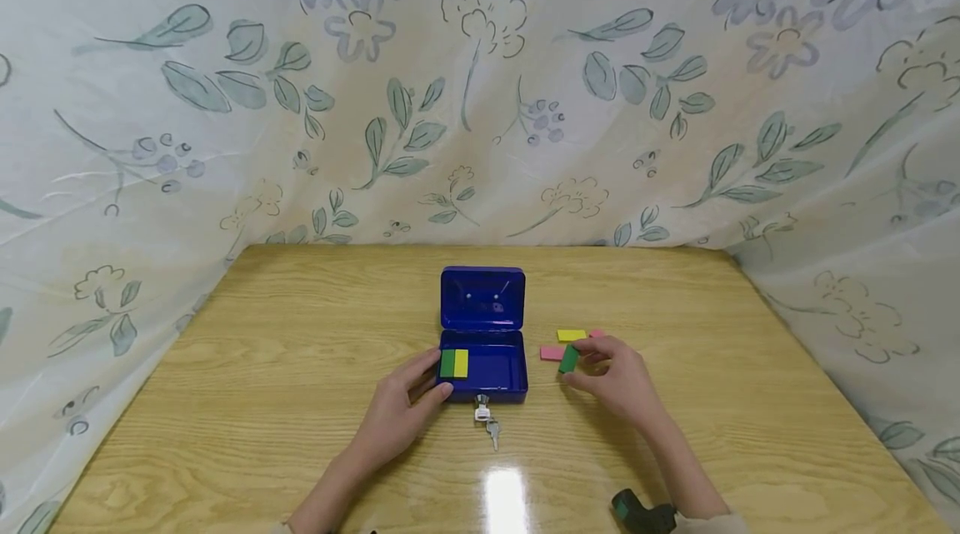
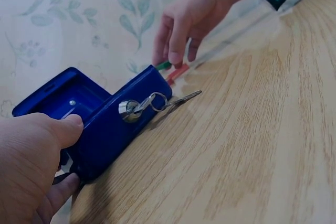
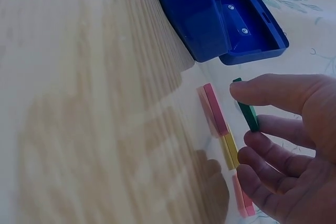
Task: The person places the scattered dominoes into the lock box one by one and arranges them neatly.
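Observation:
A blue cash box (image 1: pixel 510 396) stands on the table with its lid (image 1: pixel 483 301) raised. My left hand (image 1: pixel 397 411) holds its left side, the thumb over the front corner. Inside, against the left wall, a green block (image 1: pixel 447 364) and a yellow block (image 1: pixel 461 364) lie side by side. From the front lock (image 2: pixel 127 110) hangs a key (image 1: pixel 492 432) on a ring. My right hand (image 1: pixel 621 380) pinches another green block (image 3: pixel 247 107) between thumb and fingers, right of the box. Just beyond it are a pink block (image 1: pixel 552 353), a yellow block (image 1: pixel 572 336) and a second pink block (image 3: pixel 243 199).
The wood-grain table (image 1: pixel 300 334) spreads around the box. A flowered cloth (image 1: pixel 480 142) hangs along its back and sides. A dark strapped device (image 1: pixel 645 515) sits at my right wrist, near the front of the table.

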{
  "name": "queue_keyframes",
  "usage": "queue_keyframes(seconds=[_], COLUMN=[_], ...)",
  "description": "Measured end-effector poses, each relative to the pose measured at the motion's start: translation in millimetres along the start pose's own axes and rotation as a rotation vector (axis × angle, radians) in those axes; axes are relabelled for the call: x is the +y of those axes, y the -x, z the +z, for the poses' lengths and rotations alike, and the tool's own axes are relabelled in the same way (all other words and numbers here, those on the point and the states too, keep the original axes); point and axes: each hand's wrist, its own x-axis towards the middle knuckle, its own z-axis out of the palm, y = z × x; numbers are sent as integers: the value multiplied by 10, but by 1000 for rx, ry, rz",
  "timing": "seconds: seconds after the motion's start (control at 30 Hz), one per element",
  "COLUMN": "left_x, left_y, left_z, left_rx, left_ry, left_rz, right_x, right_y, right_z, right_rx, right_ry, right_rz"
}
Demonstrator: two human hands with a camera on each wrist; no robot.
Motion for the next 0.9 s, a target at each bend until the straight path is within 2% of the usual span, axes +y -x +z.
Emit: queue_keyframes(seconds=[0.13, 0.33, 0.5, 0.9], left_x=[88, 321, 303, 333], left_y=[4, 32, 53, 33], left_z=[9, 2, 22, 5], left_rx=[14, 28, 53, 18], left_ry=[-3, 20, 26, 12], left_rz=[-13, -7, 14, -33], right_x=[-27, -87, -122, -199], right_y=[8, 11, 13, -7], right_z=[0, 6, 28, 53], right_rx=[-11, -23, -30, -68], right_ry=[-14, -20, -16, -19], right_rz=[-7, 12, 16, -77])
